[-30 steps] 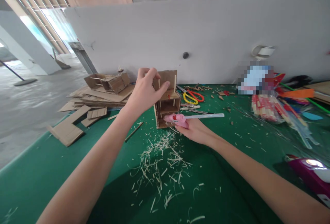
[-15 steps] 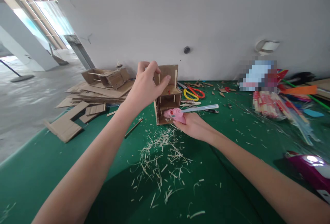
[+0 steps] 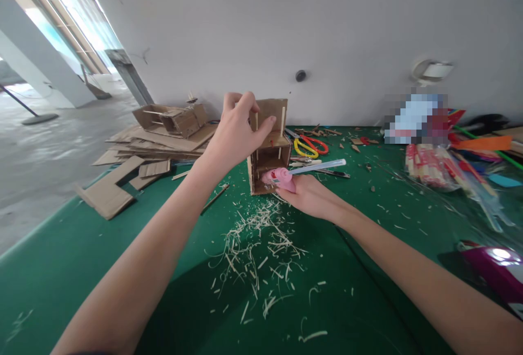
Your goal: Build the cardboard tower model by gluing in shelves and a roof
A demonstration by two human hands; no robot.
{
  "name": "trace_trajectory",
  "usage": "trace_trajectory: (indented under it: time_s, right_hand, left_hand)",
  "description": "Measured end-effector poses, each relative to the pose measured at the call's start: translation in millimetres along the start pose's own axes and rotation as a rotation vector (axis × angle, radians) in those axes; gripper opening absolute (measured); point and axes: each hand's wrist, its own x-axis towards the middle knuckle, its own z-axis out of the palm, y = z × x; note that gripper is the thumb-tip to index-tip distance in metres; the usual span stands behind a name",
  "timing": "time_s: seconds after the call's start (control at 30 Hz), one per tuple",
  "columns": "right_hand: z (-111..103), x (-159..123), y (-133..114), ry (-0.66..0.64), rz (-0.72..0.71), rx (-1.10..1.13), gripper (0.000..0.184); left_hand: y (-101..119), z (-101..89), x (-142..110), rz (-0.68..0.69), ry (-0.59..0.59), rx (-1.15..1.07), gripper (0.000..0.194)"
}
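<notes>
A small cardboard structure (image 3: 273, 157) with open compartments and thin wooden posts stands upright at the middle of the table. At its upper left edge, my left hand (image 3: 241, 129) is closed on the cardboard, thumb stretched across the top compartment. My right hand (image 3: 312, 196) grips a pink hot glue gun (image 3: 283, 176), from whose back a clear glue stick (image 3: 321, 167) sticks out to the right. The gun's front end is inside the lowest compartment, and its nozzle tip is hard to make out.
Wood shavings (image 3: 261, 240) litter the green table (image 3: 351, 311). Scissors (image 3: 306, 148) lie behind the glue gun. To the left are stacked cardboard sheets (image 3: 163, 145) and a cut cardboard piece (image 3: 108, 197). Bagged sticks (image 3: 429, 167) and a purple object (image 3: 494, 268) lie right.
The whole view has shifted slightly. Both hands keep their hold, and the glue gun stays in the lowest compartment.
</notes>
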Motion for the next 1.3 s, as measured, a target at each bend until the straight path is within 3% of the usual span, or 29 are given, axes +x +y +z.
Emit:
trace_trajectory:
  time_s: [0.37,0.63,0.8,0.9,1.1,1.3]
  right_hand:
    - [1.6,3.2,-6.2,0.003,0.026,-0.098,0.032]
    - [3.4,-0.6,-1.0,0.008,0.061,-0.052,0.034]
    - [4.9,-3.9,2.4,0.092,-0.106,0.028,0.039]
    - [5.1,-4.5,1.5,0.059,-0.191,0.038,0.043]
    - [1.5,-4.1,1.2,0.056,-0.026,-0.08,0.04]
    - [-3.6,-7.4,3.8,-0.013,-0.08,-0.272,0.033]
  left_hand:
    - [-1.4,2.8,0.3,-0.008,0.006,-0.007,0.021]
    - [-2.8,-0.2,0.4,-0.011,-0.018,-0.012,0.017]
    - [-4.2,-0.6,1.1,-0.031,-0.03,-0.009,0.016]
    - [-3.8,-0.6,1.4,-0.034,-0.037,-0.014,0.016]
    - [-2.3,-1.6,1.7,-0.046,-0.048,-0.034,0.019]
    - [-2.9,-3.6,1.5,-0.048,-0.066,-0.04,0.018]
